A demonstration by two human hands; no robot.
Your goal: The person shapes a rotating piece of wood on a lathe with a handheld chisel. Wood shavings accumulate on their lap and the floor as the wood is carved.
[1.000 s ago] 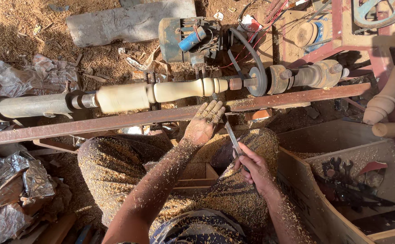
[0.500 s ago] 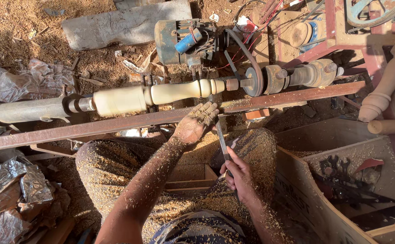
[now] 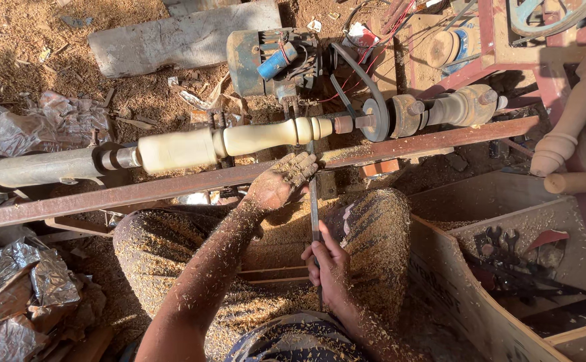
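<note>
Both hands grip the chisel (image 3: pixel 313 208): left hand (image 3: pixel 281 182) on the rusty rail (image 3: pixel 172 188), right hand (image 3: pixel 330 268) near the lap.

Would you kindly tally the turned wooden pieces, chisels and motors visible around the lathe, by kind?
Turned wooden pieces: 3 – the pale spindle on the lathe, the turned leg at right, the short dowel below it.
Chisels: 1 – the chisel, held by the left hand and right hand.
Motors: 1 – the blue motor.
Total: 5
</note>
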